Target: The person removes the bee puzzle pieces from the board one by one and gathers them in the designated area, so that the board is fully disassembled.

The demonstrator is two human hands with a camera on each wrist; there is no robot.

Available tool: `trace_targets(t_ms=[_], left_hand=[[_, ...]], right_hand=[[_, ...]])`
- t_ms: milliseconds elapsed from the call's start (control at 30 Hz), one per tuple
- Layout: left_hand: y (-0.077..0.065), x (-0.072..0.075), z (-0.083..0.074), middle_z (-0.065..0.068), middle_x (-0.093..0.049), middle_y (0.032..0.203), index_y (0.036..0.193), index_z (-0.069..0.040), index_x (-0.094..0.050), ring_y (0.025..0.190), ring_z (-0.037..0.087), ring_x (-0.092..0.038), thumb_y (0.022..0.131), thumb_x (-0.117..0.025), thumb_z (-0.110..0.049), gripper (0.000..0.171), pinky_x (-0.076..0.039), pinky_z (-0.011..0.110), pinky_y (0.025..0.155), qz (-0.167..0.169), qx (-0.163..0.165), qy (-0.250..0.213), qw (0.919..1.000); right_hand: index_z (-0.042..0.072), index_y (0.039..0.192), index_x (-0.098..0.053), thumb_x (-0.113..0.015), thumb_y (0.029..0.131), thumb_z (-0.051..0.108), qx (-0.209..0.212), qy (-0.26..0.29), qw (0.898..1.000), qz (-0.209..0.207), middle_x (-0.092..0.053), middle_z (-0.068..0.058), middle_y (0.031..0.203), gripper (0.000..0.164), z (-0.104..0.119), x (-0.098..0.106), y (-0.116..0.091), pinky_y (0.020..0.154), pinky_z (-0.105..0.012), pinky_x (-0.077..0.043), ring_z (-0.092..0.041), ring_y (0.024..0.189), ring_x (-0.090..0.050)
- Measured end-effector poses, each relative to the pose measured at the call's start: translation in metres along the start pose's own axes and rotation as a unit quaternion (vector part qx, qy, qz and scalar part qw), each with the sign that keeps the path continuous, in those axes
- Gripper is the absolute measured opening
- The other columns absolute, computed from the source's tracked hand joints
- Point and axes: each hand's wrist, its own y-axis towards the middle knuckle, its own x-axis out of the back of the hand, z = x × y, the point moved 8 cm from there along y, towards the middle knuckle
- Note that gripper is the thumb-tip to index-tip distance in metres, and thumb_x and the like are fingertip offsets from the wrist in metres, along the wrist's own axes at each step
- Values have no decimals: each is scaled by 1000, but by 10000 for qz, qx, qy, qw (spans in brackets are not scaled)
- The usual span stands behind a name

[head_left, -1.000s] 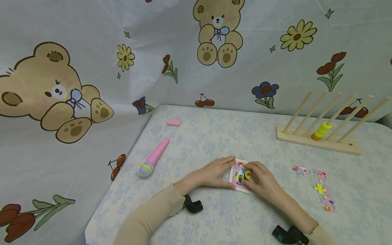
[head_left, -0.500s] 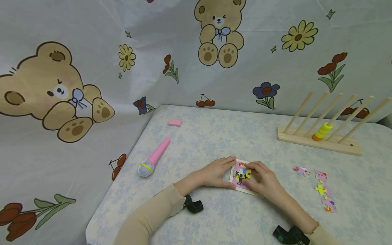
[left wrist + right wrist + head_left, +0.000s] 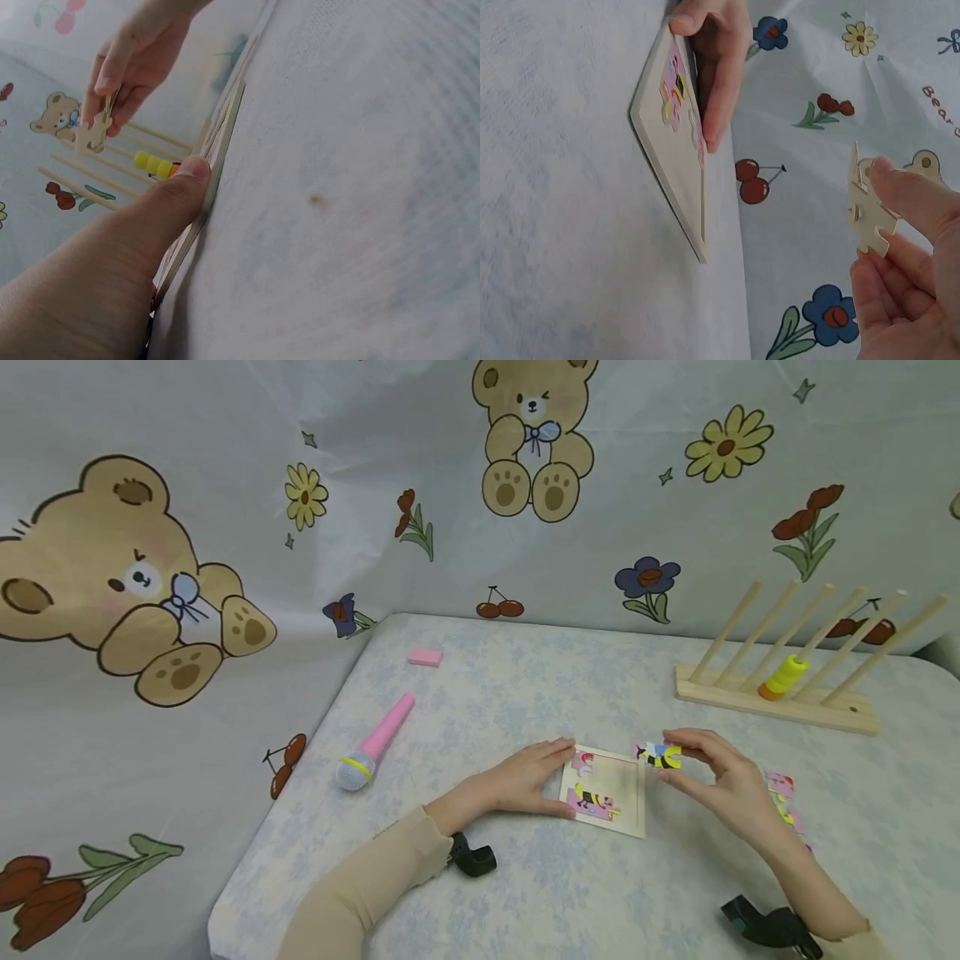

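Note:
My left hand rests against the left side of a pale wooden puzzle tray, fingertips at the far corner and thumb at the near one. The thumb lies straight along the tray's edge in the left wrist view. Inside the tray are a bee puzzle piece group and a small pink piece. Just right of the tray, my right hand pinches joined jigsaw pieces between thumb and fingers, raised over the table. Their plain wooden backs show in the right wrist view.
Loose pink and yellow puzzle pieces lie at the right, partly hidden by my right hand. Behind them stands a wooden peg rack with yellow and orange rings. A pink toy microphone and a pink block lie at the left.
My right hand has lifted joined puzzle pieces out of the tray and moved right with them, baring most of the tray's floor. My left hand has stayed at the tray's left side.

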Motion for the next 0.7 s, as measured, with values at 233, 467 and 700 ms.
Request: trace_targets(t_ms=[233,467,700], left_hand=[[-1,2,0,6,-14,156,150,-5,-20,142,14,-9,84,-57,-63,95,-9,27,113,0,57,-71,10000],[-3,5,1,4,-14,156,151,-6,-20,142,13,-9,84,-57,-63,95,-10,27,113,12,115,-136,9998],[-2,4,-1,5,-14,156,150,-5,-20,142,15,-11,84,-58,-62,95,-13,29,113,-8,46,-145,9999]], right_hand=[[2,122,-58,-75,70,-15,96,35,9995,-286,-55,-9,119,57,-7,30,-11,89,-7,-37,-7,105,-51],[-1,121,-59,-74,68,-20,127,44,9989,-456,-54,-11,119,58,-9,41,-14,91,-8,-37,-8,108,-50],[0,121,-59,-75,71,-14,-22,134,9993,-339,-54,-8,119,54,-6,28,-9,91,-7,-37,-7,107,-50]])
